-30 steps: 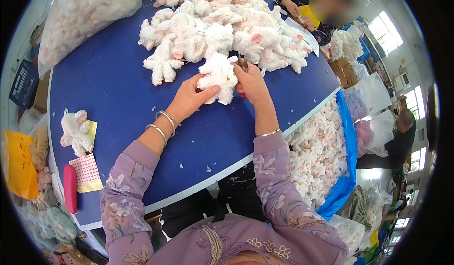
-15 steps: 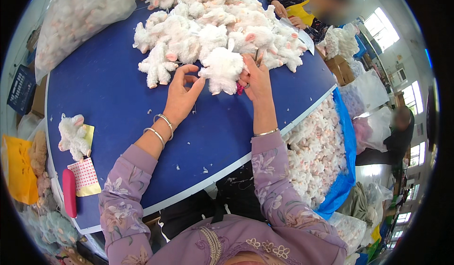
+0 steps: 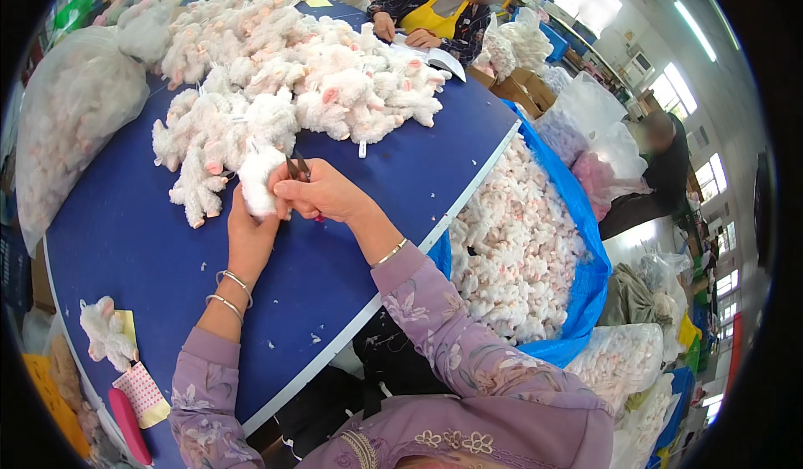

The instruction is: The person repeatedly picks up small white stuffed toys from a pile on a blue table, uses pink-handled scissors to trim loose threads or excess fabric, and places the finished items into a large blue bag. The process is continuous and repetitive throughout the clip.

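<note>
Your left hand [image 3: 251, 239] holds the toy [image 3: 259, 166] in its fingers. Your right hand [image 3: 328, 193], closed around the scissors [image 3: 299, 169], touches the toy's right side. The pile [image 3: 284, 71] lies just beyond both hands.

pale wall [image 3: 648, 41] | bright windows [image 3: 672, 92] | lit tube lights [image 3: 695, 30] | white-edged blue table [image 3: 401, 180]

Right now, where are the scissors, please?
In the head view, left of centre, the scissors are in the right hand, beside the held white plush toy.
</note>
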`<state>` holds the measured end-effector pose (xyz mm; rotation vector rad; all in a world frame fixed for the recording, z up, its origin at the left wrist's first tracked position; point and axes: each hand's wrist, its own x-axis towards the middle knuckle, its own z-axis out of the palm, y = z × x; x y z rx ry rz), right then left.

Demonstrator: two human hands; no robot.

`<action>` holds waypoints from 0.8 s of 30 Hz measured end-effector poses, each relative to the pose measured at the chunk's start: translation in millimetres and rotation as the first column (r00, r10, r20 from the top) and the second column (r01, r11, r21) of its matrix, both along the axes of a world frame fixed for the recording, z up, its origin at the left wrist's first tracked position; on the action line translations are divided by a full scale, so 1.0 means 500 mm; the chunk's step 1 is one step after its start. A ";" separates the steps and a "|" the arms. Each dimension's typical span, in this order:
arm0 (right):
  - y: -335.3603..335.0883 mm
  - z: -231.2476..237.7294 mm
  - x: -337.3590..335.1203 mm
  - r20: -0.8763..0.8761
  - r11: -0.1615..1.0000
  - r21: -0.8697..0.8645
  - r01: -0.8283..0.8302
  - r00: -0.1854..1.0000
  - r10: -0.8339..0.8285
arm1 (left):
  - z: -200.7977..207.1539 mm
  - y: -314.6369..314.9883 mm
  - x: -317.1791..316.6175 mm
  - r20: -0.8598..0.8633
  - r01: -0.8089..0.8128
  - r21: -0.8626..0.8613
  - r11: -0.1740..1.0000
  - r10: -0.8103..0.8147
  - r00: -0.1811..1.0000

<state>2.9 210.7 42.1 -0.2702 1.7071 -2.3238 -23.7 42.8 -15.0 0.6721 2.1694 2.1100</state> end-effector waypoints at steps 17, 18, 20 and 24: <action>-0.008 -0.036 -0.030 -0.345 0.843 0.215 0.494 0.846 -0.407 | -0.001 -0.018 0.001 0.227 0.032 0.153 0.988 -0.066 0.972; -0.001 -0.031 -0.028 -0.338 0.825 0.216 0.522 0.833 -0.439 | 0.002 -0.015 -0.002 0.155 0.009 0.160 0.987 -0.034 0.987; 0.018 -0.034 -0.033 -0.316 0.822 0.277 0.497 0.855 -0.411 | 0.002 -0.008 -0.013 0.010 -0.016 0.178 0.984 0.014 1.000; 0.033 -0.072 -0.051 -0.303 0.824 0.313 0.471 0.872 -0.384 | -0.017 -0.022 -0.032 -0.005 -0.092 0.060 0.994 0.093 0.996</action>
